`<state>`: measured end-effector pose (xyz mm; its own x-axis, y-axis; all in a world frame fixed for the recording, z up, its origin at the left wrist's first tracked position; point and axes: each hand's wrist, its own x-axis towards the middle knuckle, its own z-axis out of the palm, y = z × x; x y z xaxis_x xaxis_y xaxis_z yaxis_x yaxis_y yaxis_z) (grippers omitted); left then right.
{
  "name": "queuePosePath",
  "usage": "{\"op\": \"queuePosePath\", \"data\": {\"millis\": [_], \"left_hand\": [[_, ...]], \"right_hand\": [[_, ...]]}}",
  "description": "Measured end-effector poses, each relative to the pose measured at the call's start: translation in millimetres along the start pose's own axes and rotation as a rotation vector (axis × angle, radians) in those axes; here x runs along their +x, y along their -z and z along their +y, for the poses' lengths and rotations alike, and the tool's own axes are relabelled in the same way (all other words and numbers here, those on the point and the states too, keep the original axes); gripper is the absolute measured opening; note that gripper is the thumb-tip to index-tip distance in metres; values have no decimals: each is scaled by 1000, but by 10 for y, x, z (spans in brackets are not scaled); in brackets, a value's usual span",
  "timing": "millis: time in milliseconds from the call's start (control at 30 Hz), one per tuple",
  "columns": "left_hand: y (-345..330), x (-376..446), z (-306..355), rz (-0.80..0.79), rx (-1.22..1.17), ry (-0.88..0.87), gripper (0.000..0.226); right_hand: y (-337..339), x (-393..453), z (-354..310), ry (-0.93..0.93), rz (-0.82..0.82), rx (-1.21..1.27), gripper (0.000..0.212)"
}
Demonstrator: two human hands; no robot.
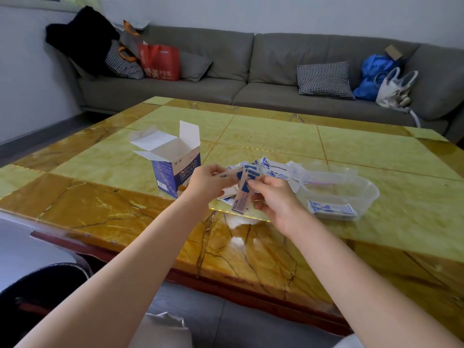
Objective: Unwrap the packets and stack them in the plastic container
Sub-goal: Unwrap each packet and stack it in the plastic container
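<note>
Over the table's middle, my left hand [207,182] and my right hand [272,197] both pinch a strip of blue-and-white plaster packets [242,194] that hangs down between them. More loose packets [273,169] lie in a heap just behind my hands. To the right stands a clear plastic container [369,194], with a flat stack of packets [331,208] in its near corner. An open blue-and-white cardboard box [175,167] stands upright just left of my left hand.
The yellow-and-amber marble table [100,204] has a dark red front edge close to my lap. A grey sofa [251,71] with bags, cushions and a dark coat runs along the back wall. A dark round object [37,297] sits at the lower left.
</note>
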<state>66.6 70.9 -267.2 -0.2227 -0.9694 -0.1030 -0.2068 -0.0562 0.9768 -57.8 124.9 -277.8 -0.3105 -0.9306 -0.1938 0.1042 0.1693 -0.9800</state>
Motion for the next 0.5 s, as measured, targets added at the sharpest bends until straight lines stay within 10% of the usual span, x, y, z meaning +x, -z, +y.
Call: {"op": "queuePosePath", "data": {"millis": [500], "left_hand": [[53, 76, 7, -238, -107, 153, 14]], "right_hand": [[21, 110, -6, 11, 137, 61, 7]]}}
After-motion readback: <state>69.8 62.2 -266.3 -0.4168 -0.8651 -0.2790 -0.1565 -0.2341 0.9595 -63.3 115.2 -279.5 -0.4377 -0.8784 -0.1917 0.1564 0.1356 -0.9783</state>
